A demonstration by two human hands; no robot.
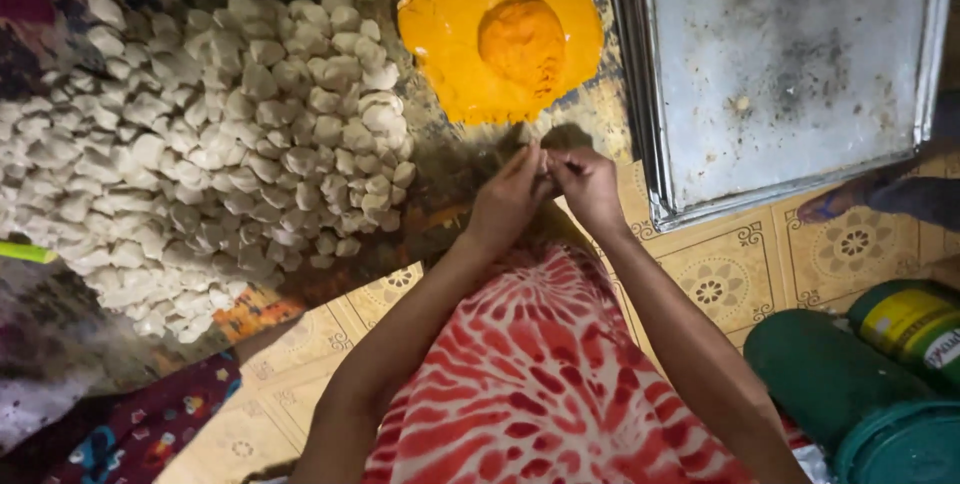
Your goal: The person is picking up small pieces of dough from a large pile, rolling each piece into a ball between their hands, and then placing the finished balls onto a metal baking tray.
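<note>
Two hands meet at the centre of the frame, fingertips pressed together over the dark cloth on the floor. The left hand (508, 199) and the right hand (587, 186) are both pinched nearly closed around something very small between them; it is too hidden by the fingers to tell what it is. Just above the hands, at the upper middle of the frame, lies a flat mound of orange dough (500, 34) with a rounder orange lump sitting on top of it. Filling the left half of the frame is a wide heap of small pale dough pieces (215, 134), well apart from the hands. At the upper right sits a scuffed metal tray (790, 64), its near corner just beside the right hand. Green lidded containers (860, 384) stand at the lower right on the patterned floor tiles (720, 279). A red and white tie-dye garment (530, 384) fills the lower centre.
</note>
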